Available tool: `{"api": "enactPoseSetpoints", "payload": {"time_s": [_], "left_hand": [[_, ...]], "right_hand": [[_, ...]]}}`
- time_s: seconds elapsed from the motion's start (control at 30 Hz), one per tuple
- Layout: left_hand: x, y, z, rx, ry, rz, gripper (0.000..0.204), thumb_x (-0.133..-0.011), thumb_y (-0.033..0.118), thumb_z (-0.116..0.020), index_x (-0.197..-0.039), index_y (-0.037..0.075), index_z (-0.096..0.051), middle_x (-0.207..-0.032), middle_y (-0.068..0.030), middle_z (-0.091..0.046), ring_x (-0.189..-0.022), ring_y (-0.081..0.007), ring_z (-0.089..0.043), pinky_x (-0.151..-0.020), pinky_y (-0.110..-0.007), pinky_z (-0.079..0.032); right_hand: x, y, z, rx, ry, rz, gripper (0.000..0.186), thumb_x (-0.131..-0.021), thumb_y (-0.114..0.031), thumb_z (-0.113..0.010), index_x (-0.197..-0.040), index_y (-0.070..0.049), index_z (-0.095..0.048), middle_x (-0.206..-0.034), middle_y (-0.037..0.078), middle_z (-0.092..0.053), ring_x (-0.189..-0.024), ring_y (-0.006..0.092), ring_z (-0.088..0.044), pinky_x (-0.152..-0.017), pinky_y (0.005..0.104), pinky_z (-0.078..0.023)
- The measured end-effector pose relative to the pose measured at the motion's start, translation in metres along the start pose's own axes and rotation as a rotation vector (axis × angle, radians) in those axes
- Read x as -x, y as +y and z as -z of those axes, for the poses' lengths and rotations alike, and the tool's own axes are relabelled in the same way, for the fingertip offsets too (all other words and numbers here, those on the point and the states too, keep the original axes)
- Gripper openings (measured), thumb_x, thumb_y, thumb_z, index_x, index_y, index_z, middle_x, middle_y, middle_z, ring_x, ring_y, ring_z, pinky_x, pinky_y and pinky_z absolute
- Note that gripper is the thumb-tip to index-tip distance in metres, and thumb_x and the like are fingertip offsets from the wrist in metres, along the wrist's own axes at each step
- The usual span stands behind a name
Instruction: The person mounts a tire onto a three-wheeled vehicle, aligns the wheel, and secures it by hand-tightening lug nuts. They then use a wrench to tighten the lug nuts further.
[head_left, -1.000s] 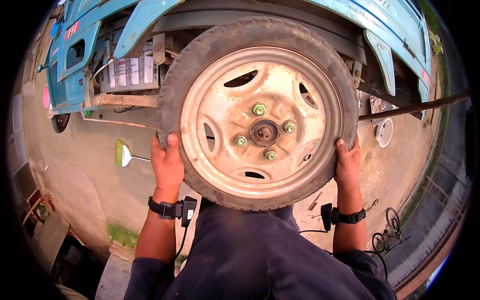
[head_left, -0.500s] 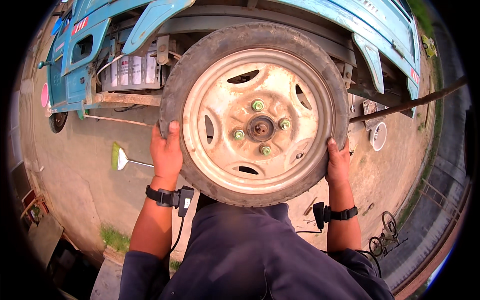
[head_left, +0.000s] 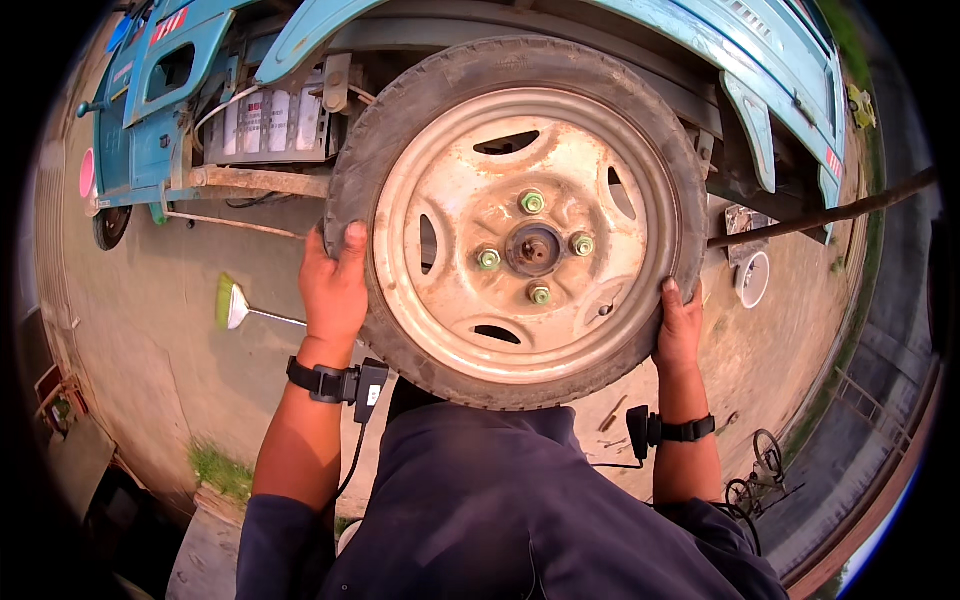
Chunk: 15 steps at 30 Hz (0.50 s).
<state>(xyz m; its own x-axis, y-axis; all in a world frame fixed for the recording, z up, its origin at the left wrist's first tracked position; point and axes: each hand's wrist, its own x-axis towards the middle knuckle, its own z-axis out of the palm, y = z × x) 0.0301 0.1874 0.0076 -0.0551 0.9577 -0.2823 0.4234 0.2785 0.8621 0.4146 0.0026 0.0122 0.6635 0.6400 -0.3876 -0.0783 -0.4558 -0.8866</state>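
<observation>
A large wheel (head_left: 440, 330) with a worn black tyre and a rusty cream rim stands upright before me, against the side of a blue cargo vehicle (head_left: 160, 135). Several greenish nuts sit around its hub (head_left: 535, 250). My left hand (head_left: 335, 285) grips the tyre's left side, thumb on the front of the rubber and fingers wrapped behind. On the lower right side my right hand (head_left: 680, 325) holds the tyre the same way. The fingers behind the tyre are mostly hidden.
A bar (head_left: 830, 215) slants out from behind the wheel to the right. A green-bristled broom (head_left: 235, 304) lies on the ground at left. Beyond the wheel at right stands a white bucket (head_left: 752, 279). A bicycle (head_left: 757, 480) shows at lower right, near a roadside edge.
The wheel appears slightly further right and a little higher in view, with both hands still on it. My left hand sits a bit higher. Its nuts show about the same arrangement.
</observation>
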Motion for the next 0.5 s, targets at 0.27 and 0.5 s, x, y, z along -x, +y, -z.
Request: {"api": "enactPoseSetpoints", "payload": {"time_s": [0.27,0.5], "left_hand": [[-0.006,-0.002,0.003,0.353,-0.126,0.181,0.076,-0.097,0.055,-0.069,-0.138,-0.006,-0.053,-0.134,-0.0153,-0.064,-0.120,-0.0232,-0.059,-0.105,-0.036,-0.045],[0.005,-0.011,0.004,0.352,-0.110,0.153,0.075,-0.096,0.054,-0.071,-0.137,-0.006,-0.053,-0.132,-0.0141,-0.064,-0.119,-0.0206,-0.059,-0.104,-0.034,-0.045]], "right_hand": [[-0.005,-0.008,-0.002,-0.080,-0.036,-0.055,0.060,-0.100,-0.017,-0.066,-0.149,0.004,-0.039,-0.139,0.016,-0.058,-0.123,0.0240,-0.057,-0.107,0.0358,-0.045],[-0.006,-0.003,0.002,-0.055,-0.038,-0.016,0.059,-0.099,-0.017,-0.066,-0.148,0.004,-0.041,-0.136,0.016,-0.059,-0.121,0.0242,-0.058,-0.107,0.0363,-0.045]]}}
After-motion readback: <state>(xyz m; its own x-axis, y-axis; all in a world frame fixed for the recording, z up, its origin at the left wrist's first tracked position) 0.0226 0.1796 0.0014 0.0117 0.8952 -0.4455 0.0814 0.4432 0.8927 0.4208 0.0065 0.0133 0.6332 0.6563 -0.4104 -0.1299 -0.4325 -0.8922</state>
